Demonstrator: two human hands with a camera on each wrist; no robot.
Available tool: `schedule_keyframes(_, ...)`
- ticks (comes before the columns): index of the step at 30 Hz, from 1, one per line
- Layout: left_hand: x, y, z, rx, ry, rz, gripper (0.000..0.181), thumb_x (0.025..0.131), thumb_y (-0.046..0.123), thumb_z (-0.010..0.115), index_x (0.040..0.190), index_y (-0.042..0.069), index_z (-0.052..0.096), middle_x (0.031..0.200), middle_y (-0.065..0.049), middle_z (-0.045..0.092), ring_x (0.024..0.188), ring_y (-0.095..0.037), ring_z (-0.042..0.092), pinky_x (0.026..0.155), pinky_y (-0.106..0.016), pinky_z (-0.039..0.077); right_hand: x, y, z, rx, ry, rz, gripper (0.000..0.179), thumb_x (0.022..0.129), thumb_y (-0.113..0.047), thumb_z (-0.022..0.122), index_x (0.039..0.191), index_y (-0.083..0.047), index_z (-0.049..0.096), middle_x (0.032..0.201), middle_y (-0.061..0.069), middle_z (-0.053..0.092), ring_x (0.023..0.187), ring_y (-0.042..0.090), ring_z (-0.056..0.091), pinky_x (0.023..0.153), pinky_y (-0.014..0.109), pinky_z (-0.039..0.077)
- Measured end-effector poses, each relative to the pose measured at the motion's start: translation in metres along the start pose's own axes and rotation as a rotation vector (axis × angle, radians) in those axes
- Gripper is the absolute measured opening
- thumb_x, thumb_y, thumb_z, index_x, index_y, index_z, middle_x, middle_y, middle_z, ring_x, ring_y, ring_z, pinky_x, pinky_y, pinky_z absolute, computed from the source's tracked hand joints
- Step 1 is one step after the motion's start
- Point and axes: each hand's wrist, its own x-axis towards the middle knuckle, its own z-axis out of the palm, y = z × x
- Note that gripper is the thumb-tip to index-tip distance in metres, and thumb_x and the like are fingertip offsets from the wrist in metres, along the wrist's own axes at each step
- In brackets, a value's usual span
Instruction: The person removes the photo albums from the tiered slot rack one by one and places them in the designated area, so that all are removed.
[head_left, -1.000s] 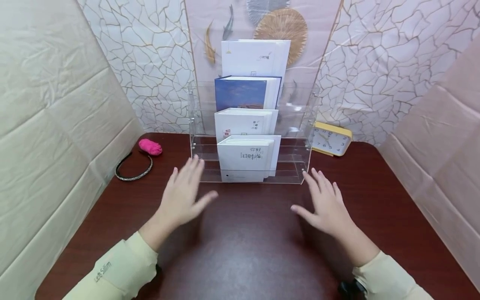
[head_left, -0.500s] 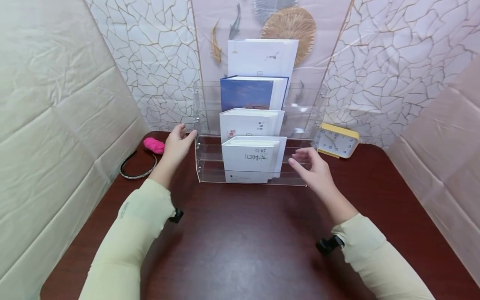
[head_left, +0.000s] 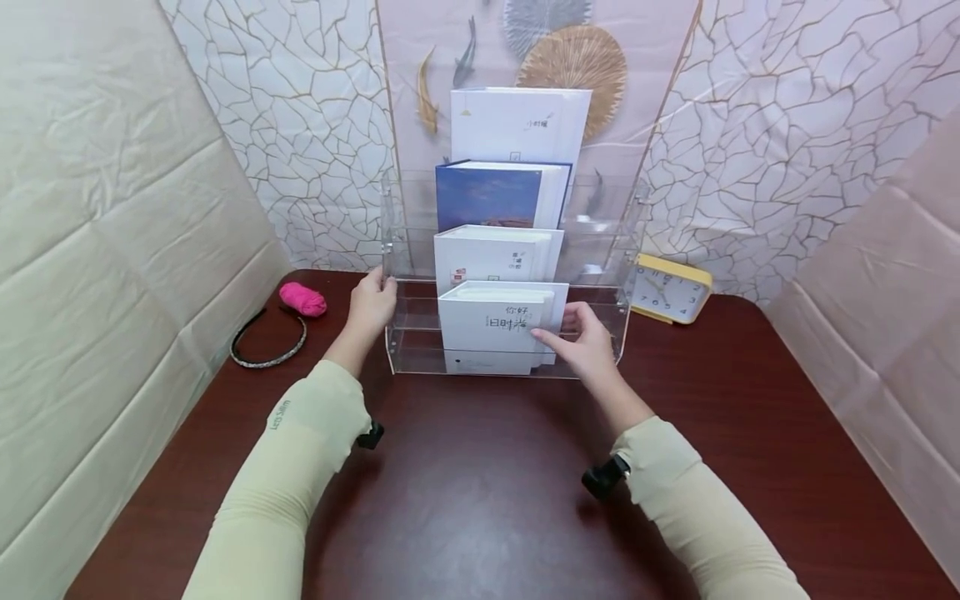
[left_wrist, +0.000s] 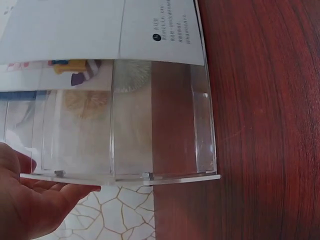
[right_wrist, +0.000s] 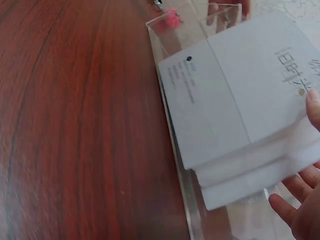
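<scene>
A clear acrylic book rack (head_left: 416,360) stands at the back of the dark red-brown table with books on its stepped tiers. My left hand (head_left: 371,307) grips the rack's left side panel; the left wrist view shows the thumb inside the panel and the fingers outside. My right hand (head_left: 591,343) holds the white book (head_left: 480,321) in the front tier by its right edge, thumb on the front cover and fingers behind. That book (right_wrist: 220,100) stands in the rack, pages slightly spread. Behind it are another white book (head_left: 480,254), a blue-covered book (head_left: 487,193) and a tall white book (head_left: 506,125).
A yellow-framed clock (head_left: 670,290) stands right of the rack. Left of it lie a pink yarn bundle (head_left: 303,299) and a dark headband (head_left: 266,363). Patterned cloth hangs close behind the rack, with quilted panels (head_left: 112,292) on both sides.
Both hands have moved from above the table to the rack. The left now grips its side panel, and the right has come left onto the front white book.
</scene>
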Motion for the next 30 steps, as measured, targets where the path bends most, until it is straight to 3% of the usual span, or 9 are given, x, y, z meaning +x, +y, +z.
schedule_keyframes(4, -0.001, -0.003, 0.002, 0.080, 0.030, 0.070, 0.019, 0.095, 0.012, 0.041, 0.097, -0.002, 0.054, 0.097, -0.025, 0.061, 0.092, -0.040, 0.055, 0.083, -0.048, 0.042, -0.001, 0.004, 0.013, -0.036, 0.042, -0.026, 0.055, 0.066, -0.024, 0.086, 0.103, -0.005, 0.051, 0.094, 0.011, 0.064, 0.082, 0.024, 0.060, 0.066, 0.027, 0.046)
schedule_keyframes(10, -0.001, -0.005, 0.002, 0.129, 0.039, 0.128, 0.017, 0.094, 0.008, 0.043, 0.097, -0.006, 0.052, 0.099, -0.030, 0.061, 0.095, -0.043, 0.057, 0.083, -0.050, 0.043, 0.002, 0.008, 0.024, 0.004, 0.101, -0.030, 0.053, 0.066, -0.016, 0.086, 0.100, -0.005, 0.048, 0.091, 0.010, 0.068, 0.080, 0.019, 0.061, 0.063, 0.024, 0.043)
schedule_keyframes(16, 0.002, -0.007, 0.005, 0.151, 0.013, 0.124, 0.020, 0.095, 0.009, 0.042, 0.101, -0.006, 0.052, 0.101, -0.031, 0.060, 0.097, -0.042, 0.057, 0.083, -0.049, 0.044, 0.003, 0.005, 0.024, 0.021, 0.124, -0.010, 0.050, 0.064, -0.013, 0.086, 0.097, -0.004, 0.049, 0.088, 0.012, 0.068, 0.076, 0.019, 0.061, 0.060, 0.022, 0.043)
schedule_keyframes(22, 0.003, -0.008, 0.006, 0.150, -0.006, 0.114, 0.021, 0.095, 0.009, 0.042, 0.104, -0.006, 0.053, 0.102, -0.030, 0.060, 0.097, -0.041, 0.057, 0.084, -0.049, 0.044, 0.008, -0.009, 0.028, 0.063, 0.096, -0.034, 0.049, 0.063, -0.010, 0.087, 0.096, -0.002, 0.051, 0.091, 0.013, 0.067, 0.077, 0.018, 0.059, 0.063, 0.024, 0.046)
schedule_keyframes(30, 0.003, -0.007, 0.004, 0.166, 0.002, 0.128, 0.019, 0.095, 0.008, 0.042, 0.099, -0.006, 0.054, 0.099, -0.030, 0.061, 0.095, -0.041, 0.057, 0.082, -0.050, 0.043, 0.015, -0.034, 0.035, -0.132, 0.026, -0.111, 0.049, 0.066, -0.020, 0.086, 0.103, -0.005, 0.058, 0.094, 0.011, 0.066, 0.081, 0.024, 0.058, 0.070, 0.038, 0.046)
